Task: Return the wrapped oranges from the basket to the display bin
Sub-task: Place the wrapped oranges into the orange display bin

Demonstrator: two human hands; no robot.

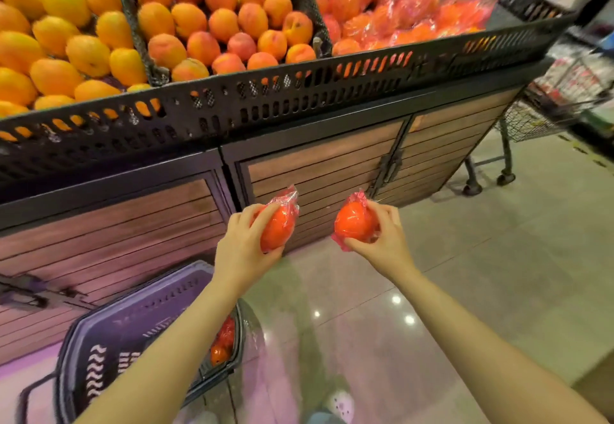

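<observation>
Below bin [365,68], hand-held wrapped oranges [277,227]

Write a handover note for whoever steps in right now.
Left hand: grip on one wrapped orange.
Right hand: grip on another wrapped orange.
Both are held low in front of the stand, below the bin of wrapped oranges at upper right.
Basket on the floor at left; at least a couple of wrapped oranges remain inside.
Left to do: place these two in the bin, then empty the basket.
</observation>
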